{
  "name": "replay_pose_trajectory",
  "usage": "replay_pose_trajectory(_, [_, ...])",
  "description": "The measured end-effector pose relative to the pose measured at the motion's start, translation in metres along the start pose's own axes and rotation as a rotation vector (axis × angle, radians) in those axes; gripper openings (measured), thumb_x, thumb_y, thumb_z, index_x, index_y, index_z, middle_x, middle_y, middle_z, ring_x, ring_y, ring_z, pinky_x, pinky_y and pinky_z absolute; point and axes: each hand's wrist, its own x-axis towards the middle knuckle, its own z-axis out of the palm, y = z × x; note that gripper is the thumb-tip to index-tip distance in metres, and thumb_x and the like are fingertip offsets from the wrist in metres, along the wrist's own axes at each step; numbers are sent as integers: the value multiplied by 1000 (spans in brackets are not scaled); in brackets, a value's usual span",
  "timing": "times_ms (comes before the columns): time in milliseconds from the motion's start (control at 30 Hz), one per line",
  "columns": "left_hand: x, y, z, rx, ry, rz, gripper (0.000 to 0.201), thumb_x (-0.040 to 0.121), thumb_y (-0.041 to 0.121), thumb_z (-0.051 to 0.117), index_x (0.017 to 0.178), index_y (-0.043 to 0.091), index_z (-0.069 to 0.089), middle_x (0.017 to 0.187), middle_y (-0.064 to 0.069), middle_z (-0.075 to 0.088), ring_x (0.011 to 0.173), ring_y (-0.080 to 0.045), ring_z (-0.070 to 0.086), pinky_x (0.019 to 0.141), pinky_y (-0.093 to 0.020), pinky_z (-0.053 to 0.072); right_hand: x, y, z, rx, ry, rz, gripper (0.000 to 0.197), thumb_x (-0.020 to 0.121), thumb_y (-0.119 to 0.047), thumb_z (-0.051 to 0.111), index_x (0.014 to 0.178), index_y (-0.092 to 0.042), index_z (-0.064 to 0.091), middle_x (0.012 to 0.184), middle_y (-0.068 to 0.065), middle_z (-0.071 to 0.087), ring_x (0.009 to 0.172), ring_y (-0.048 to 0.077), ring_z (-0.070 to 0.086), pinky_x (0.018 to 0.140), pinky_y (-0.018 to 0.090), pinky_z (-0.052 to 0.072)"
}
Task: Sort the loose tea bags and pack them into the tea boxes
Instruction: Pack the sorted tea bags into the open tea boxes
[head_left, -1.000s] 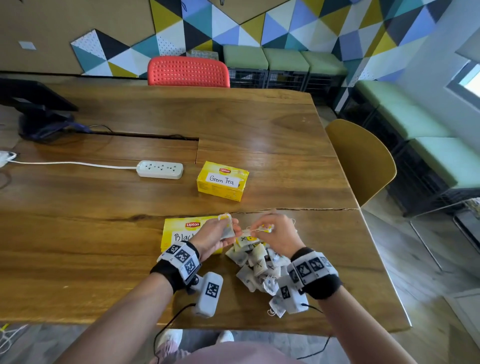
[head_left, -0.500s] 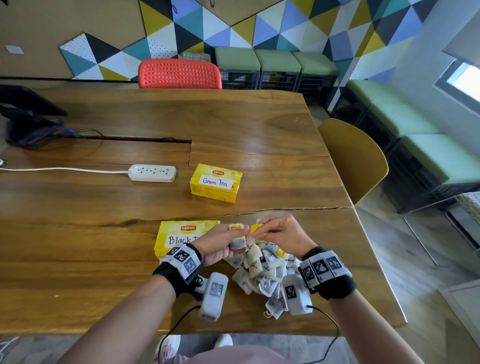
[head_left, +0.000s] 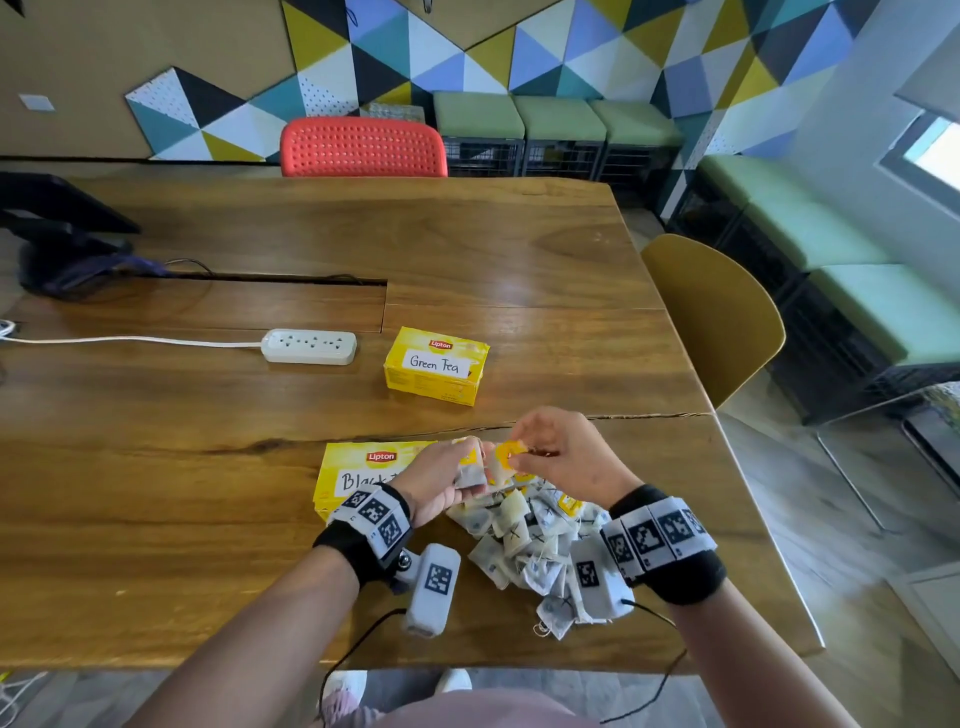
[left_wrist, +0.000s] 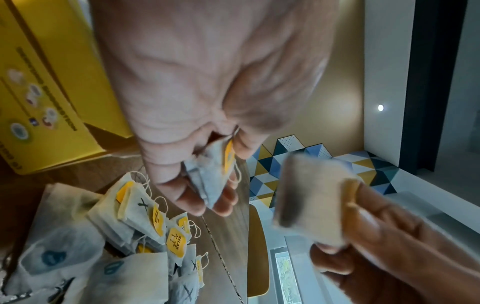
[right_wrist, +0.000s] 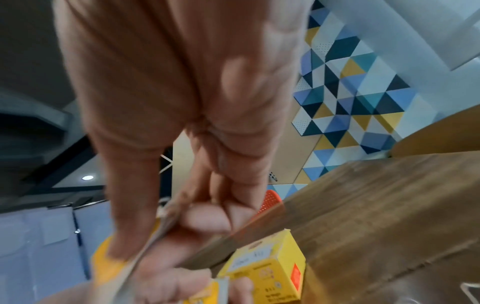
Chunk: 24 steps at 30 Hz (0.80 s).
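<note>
A heap of loose tea bags (head_left: 530, 545) lies near the table's front edge, also seen in the left wrist view as a pile of tea bags (left_wrist: 135, 226). My left hand (head_left: 447, 480) pinches a grey tea bag (left_wrist: 210, 176) with a yellow tag. My right hand (head_left: 561, 457) pinches a second tea bag (left_wrist: 309, 197) by its yellow tag (head_left: 506, 453), just right of the left hand. The yellow box marked Black (head_left: 363, 470) lies behind my left hand, partly hidden. The yellow Green Tea box (head_left: 435, 365) stands farther back, closed, also seen as the Green Tea box (right_wrist: 265, 267).
A white power strip (head_left: 309, 345) with its cable lies left of the Green Tea box. A dark monitor stand (head_left: 57, 244) sits at far left. A mustard chair (head_left: 717, 317) stands by the table's right edge, a red chair (head_left: 363, 148) at the far side.
Both hands have lifted slightly above the heap and come together. The right hand now holds its tea bag by the yellow tag close to the left hand's bag.
</note>
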Motion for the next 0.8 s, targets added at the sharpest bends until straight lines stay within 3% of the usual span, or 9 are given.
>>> replay_pose_trajectory(100, [-4,2,1,39,-44,-45,29,104,25,36,102,12,62,87,-5,68,73,-9,62,63,-19,47,-2,-20,-2,-31,-247,-8,39,76,-15,80,104,-21,54,85,8,71,75,13,67,74,31,54])
replay_pose_trajectory(167, [-6,1,4,82,-97,-78,32,104,30,37,98,10,61,83,-3,68,74,-6,63,67,-16,46,3,-26,1,-167,-285,-33,34,75,-19,81,99,-20,58,86,6,72,76,13,68,68,22,54])
replay_pose_trajectory(267, [-11,-2,5,60,-196,-119,45,103,40,35,104,4,62,87,-11,69,78,-18,66,74,-30,50,14,-26,6,-312,-201,-32,20,76,-18,79,89,-15,65,76,2,72,69,13,70,60,9,46])
replay_pose_trajectory(400, [-15,-5,1,-34,-265,-194,65,100,52,27,107,1,65,85,-8,67,74,-16,66,71,-33,55,21,-20,10,-323,-113,2,17,74,-16,80,85,-14,68,69,-2,68,71,14,70,68,17,51])
replay_pose_trajectory(467, [-17,-4,0,-32,-266,-167,59,98,53,34,107,3,65,85,-9,67,76,-17,66,74,-35,56,22,-17,11,-308,-103,-3,18,73,-21,81,85,-16,69,70,-4,68,70,10,68,73,21,53])
replay_pose_trajectory(567, [-14,-8,-4,-37,-222,-126,42,98,40,44,114,4,57,81,-8,62,78,-20,65,82,-39,55,26,-4,9,-242,-27,27,12,78,-26,77,87,-21,70,74,-13,65,70,-4,60,66,13,46])
replay_pose_trajectory(633, [-12,-11,-8,-77,-195,-103,35,101,32,42,117,4,55,78,-6,57,76,-20,63,88,-40,53,28,9,3,-213,102,86,8,81,-22,74,88,-20,70,84,-8,69,76,1,60,64,10,42])
replay_pose_trajectory(700, [-11,-12,-12,-83,-160,-78,32,103,28,39,119,5,55,76,-4,56,74,-18,62,89,-40,52,27,25,-2,-250,147,165,9,84,-17,71,93,-14,71,96,1,71,84,8,61,73,16,45])
replay_pose_trajectory(800, [-11,-15,-14,-44,-142,-38,28,103,25,37,112,7,57,74,-2,56,76,-18,64,92,-41,50,20,51,3,-532,-45,262,22,86,-17,67,106,-10,68,115,6,66,106,19,59,94,29,47])
